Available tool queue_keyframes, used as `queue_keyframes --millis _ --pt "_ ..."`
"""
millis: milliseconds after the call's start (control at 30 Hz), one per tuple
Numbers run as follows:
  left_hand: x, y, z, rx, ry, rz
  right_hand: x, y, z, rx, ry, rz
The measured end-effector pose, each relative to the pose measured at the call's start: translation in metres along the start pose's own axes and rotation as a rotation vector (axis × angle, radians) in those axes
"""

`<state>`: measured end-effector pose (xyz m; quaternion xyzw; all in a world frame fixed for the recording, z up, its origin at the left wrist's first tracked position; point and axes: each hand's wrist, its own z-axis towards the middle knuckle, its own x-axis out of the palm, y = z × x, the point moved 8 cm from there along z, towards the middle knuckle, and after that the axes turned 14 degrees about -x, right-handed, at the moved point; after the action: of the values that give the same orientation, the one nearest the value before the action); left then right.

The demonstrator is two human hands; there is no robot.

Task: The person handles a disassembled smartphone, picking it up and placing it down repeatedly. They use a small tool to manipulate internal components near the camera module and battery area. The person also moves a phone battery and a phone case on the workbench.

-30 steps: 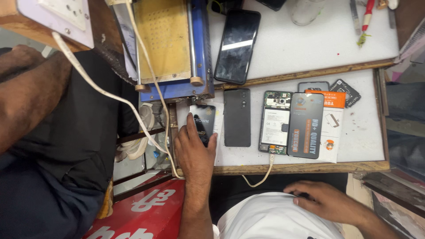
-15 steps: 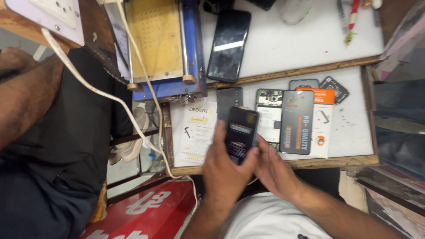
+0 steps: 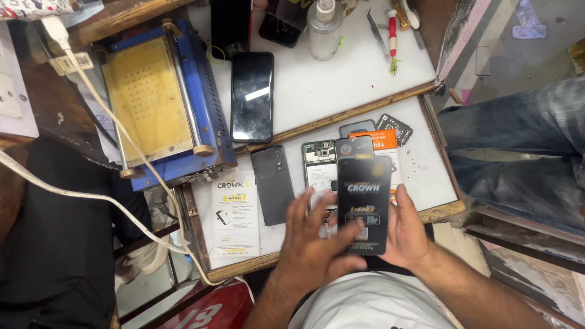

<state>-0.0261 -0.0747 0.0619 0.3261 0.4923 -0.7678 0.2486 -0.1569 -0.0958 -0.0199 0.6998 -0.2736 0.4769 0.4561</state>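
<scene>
Both my hands hold a flat black package (image 3: 364,204) with light print, upright above the front edge of the lower white tray (image 3: 426,170). My left hand (image 3: 308,244) grips its left side with the fingers spread behind it. My right hand (image 3: 409,234) supports its right edge. Under the package lie an opened phone with its insides showing (image 3: 318,163) and an orange packet (image 3: 385,139). A grey phone back cover (image 3: 272,183) lies just left of my left hand. A white printed leaflet (image 3: 234,216) lies further left.
A blue machine with a yellow pad (image 3: 158,103) stands at the back left, with a white cable (image 3: 91,198) trailing past it. A black phone (image 3: 251,97), a clear bottle (image 3: 321,27) and hand tools (image 3: 392,36) lie on the upper white board. Another person's jeans-clad leg (image 3: 518,146) is at the right.
My left hand lifted the black package off the white leaflet at the tray's left. My right hand came up from my lap, and now both hold the package further right.
</scene>
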Motion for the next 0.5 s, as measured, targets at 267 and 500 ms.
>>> queue_keyframes --millis 267,500 --pt "-0.01 0.025 -0.011 -0.187 -0.227 -0.121 0.014 0.003 -0.003 -0.01 0.083 -0.04" --pt "0.013 0.004 -0.039 -0.088 -0.187 -0.144 0.014 0.017 0.005 -0.065 -0.001 -0.066"
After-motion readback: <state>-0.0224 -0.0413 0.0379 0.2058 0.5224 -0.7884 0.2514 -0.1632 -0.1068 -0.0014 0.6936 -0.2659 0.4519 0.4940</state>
